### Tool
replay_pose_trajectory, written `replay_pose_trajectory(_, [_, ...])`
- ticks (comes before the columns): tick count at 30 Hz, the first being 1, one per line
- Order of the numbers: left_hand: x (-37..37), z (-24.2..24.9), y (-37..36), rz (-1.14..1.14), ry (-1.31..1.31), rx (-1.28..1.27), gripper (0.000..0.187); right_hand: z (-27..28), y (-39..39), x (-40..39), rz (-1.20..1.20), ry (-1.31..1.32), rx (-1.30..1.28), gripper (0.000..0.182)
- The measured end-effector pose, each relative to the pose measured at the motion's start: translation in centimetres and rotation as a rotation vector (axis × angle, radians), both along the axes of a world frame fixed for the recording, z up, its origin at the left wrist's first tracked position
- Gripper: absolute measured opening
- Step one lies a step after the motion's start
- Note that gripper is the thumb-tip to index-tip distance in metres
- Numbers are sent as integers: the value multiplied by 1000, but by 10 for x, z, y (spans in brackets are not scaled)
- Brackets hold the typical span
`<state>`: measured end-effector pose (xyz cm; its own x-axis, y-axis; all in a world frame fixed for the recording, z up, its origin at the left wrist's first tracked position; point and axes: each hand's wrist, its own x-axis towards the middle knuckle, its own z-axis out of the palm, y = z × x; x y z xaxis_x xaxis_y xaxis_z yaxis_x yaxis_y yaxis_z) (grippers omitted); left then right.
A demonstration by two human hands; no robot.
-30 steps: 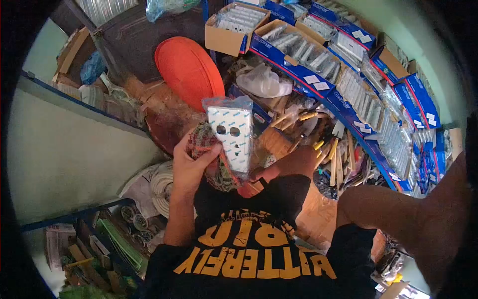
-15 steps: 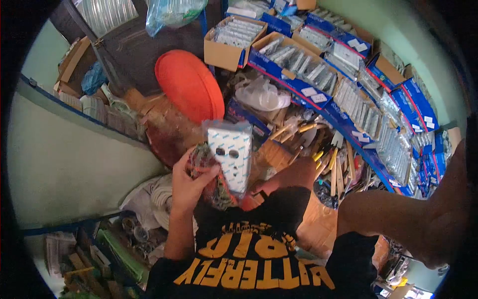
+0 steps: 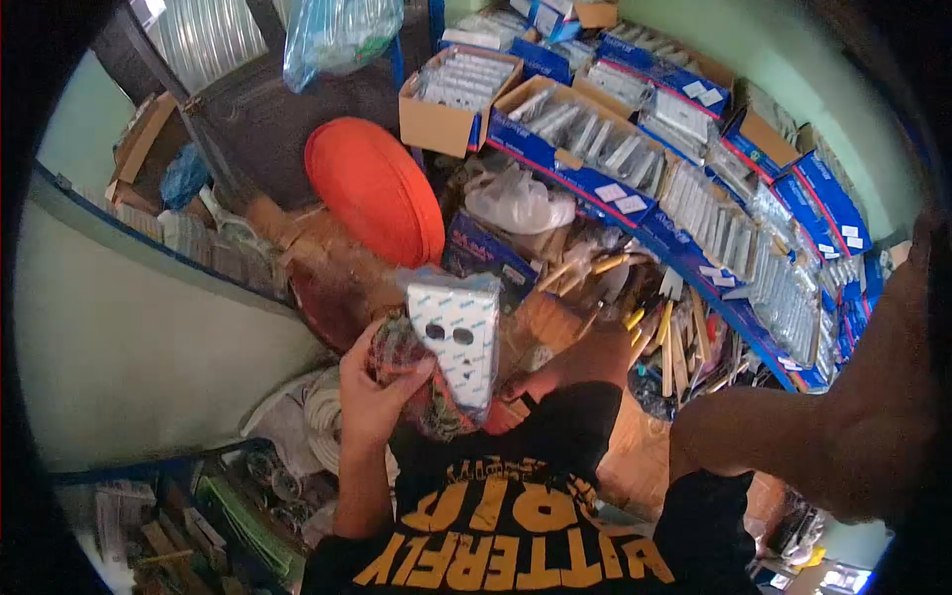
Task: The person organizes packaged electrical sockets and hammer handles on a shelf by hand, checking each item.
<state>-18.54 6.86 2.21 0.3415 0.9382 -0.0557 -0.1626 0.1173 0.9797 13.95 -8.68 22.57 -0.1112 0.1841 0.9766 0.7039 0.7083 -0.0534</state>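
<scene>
The left hand and right hand hold a bagged white socket plate upright.

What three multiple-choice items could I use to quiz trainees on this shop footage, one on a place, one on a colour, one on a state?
1. Where is the white plate in its clear bag?
A. Held up in front of the person's chest
B. Inside a box on the shelf
C. Lying on the floor

2. What colour is the round cushion-like object behind the plate?
A. Green
B. Orange-red
C. Black

3. How is the left hand occupied?
A. Hanging free
B. Gripping a patterned cloth beside the plate
C. Resting flat on a shelf

Answers: 1 A, the bagged plate stands upright between the hands above the black shirt. 2 B, its surface is plainly orange-red. 3 B, the fingers curl around the red-patterned cloth next to the plate.
</scene>
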Motion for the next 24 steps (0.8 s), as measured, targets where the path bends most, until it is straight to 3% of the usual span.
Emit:
replay_pose_trajectory(8, [7, 8, -4, 6, -62, -46, 47, -6, 10, -4, 40, 66, -78, 48])
replay_pose_trajectory(10, [13, 15, -1, 26, -27, -18, 42, -23, 20, -13, 27, 179, -199, 49])
replay_pose_trajectory(14, [30, 25, 2, 26, -74, 0, 36, -119, 69, -73, 20, 594, -1151, 50])
replay_pose_trajectory(17, [46, 20, -1, 13, -15, 34, 38, -197, 70, -118, 193, 777, -1287, 42])
replay_pose_trajectory(19, [57, 11, -7, -25, 33, 111, 46, -206, 70, -133, 123, 855, -1264, 39])
replay_pose_trajectory(21, [65, 1, -14, 107, 135, 395, 53, -210, 65, -138, 52, 931, -1242, 36])
replay_pose_trajectory(22, [60, -5, -12, -7, 182, 398, 59, -212, 62, -138, 24, 855, -1268, 34])
replay_pose_trajectory(24, [58, -10, -3, 6, 271, 480, 58, -217, 59, -141, -5, 778, -1296, 32])
